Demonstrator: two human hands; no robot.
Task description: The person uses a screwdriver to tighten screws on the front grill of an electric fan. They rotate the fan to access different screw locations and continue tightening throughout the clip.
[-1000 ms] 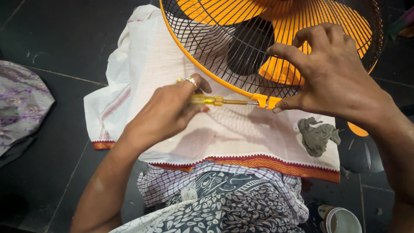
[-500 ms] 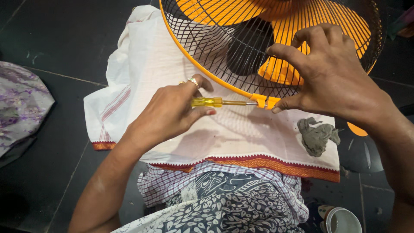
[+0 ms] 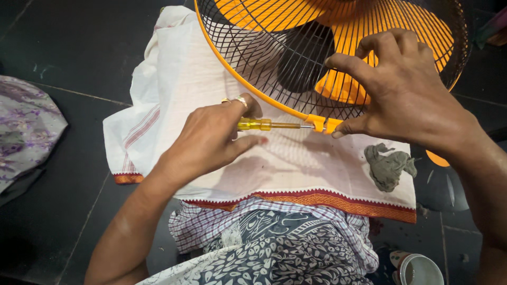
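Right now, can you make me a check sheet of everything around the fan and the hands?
Surface: white cloth with a red border, spread on a dark tiled floor.
Job's things: orange fan guard lying on the cloth; yellow screwdriver with its tip at the guard's clip.
Clutter: grey rag on the cloth; cup at bottom right.
Fingers: left hand grips the screwdriver; right hand steadies the guard.
Cables: nothing seen.
Surroundings: flowered fabric at left.

Orange fan guard (image 3: 248,84), yellow screwdriver (image 3: 256,124), white cloth (image 3: 185,89)
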